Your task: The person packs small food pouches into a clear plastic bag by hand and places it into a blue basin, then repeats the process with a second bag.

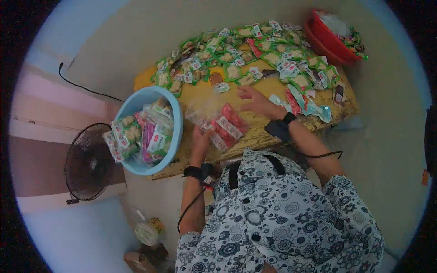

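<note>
A clear plastic bag (pixel 196 110) with red packets (pixel 233 117) in it lies on the yellow table near its front edge. My left hand (pixel 201 140) is closed on the near left side of this bag; the fingertips are partly hidden. To the right of the bag, my right hand (pixel 258 102) reaches over the table with its fingers apart and nothing in them. A small white-labelled packet (pixel 221 87) lies just beyond the bag. Beside my right wrist are a pale blue packet (pixel 319 113) and a red packet (pixel 292 101).
Many green-edged food packets (pixel 233 72) are heaped along the table's (pixel 184 157) far side. A blue tub (pixel 178 123) full of packets stands at the left. Red baskets (pixel 325 43) sit at the back right. A black fan (pixel 88 161) stands left of the tub.
</note>
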